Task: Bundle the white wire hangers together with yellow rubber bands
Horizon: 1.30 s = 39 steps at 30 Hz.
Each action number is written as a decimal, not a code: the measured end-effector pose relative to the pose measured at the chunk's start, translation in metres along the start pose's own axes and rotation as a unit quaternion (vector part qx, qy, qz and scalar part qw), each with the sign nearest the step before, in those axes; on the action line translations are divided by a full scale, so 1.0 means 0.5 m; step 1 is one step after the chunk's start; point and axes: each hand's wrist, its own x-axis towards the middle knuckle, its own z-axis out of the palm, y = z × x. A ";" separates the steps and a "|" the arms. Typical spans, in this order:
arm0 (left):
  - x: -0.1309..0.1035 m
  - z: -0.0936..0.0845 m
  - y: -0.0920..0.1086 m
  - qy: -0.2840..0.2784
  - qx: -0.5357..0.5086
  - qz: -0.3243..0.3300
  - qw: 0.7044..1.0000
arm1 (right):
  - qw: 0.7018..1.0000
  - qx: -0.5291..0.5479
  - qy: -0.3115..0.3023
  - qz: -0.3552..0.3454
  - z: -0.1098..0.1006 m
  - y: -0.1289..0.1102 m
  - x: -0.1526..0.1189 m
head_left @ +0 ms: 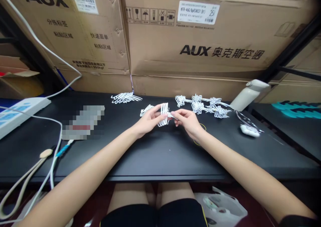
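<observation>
A bundle of white wire hooks [164, 107] is gripped between the thumb and fingers of my left hand [148, 120]. Its curved ends stick up above and below the thumb. My right hand [187, 120] pinches the straight ends of the same bundle from the right, and the fingertips partly hide them. Just behind my left hand, more loose white hooks [146, 110] lie on the black table [150, 156]. A thin yellow loop, which looks like a rubber band [203, 127], lies beside my right wrist, partly covered by it.
A pile of hooks [125, 97] lies at the back left, and several bundled hooks [197, 107] at the back right. A white bottle [247, 96] and a white case [250, 131] are further right. Left are a blurred flat device [82, 123], cables and a power strip [22, 115]. Cartons [155, 59] stand behind.
</observation>
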 end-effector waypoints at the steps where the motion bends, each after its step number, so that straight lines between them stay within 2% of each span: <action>1: 0.000 -0.002 -0.001 -0.001 0.006 -0.002 1.000 | 1.000 -0.003 -0.018 0.011 -0.004 -0.001 0.002; 5: 0.000 -0.009 -0.002 -0.015 0.025 -0.011 1.000 | 0.996 -0.009 -0.076 0.043 -0.017 -0.006 0.005; 9: -0.002 -0.014 0.002 -0.034 0.015 -0.023 0.999 | 0.992 -0.027 -0.116 0.044 -0.024 -0.013 0.005; 14: -0.003 -0.017 0.003 -0.055 -0.004 -0.036 0.998 | 0.985 -0.087 -0.145 0.032 -0.026 -0.025 0.003; 20: -0.003 -0.022 0.002 -0.056 -0.018 -0.057 0.997 | 0.980 -0.091 -0.178 -0.004 -0.024 -0.024 0.003; 25: -0.004 -0.023 0.003 -0.061 -0.013 -0.062 0.996 | 0.973 -0.079 -0.214 0.025 -0.022 -0.021 -0.001; 31: -0.007 -0.017 0.014 -0.088 -0.003 -0.065 0.994 | 0.971 -0.108 -0.212 -0.015 -0.019 -0.026 -0.010; 36: -0.007 -0.014 0.011 -0.098 0.040 -0.057 0.993 | 0.948 -0.231 -0.193 -0.103 -0.019 -0.029 -0.019; 39: -0.008 -0.014 0.004 -0.099 0.066 -0.047 0.992 | 0.939 -0.262 -0.190 -0.115 -0.017 -0.027 -0.023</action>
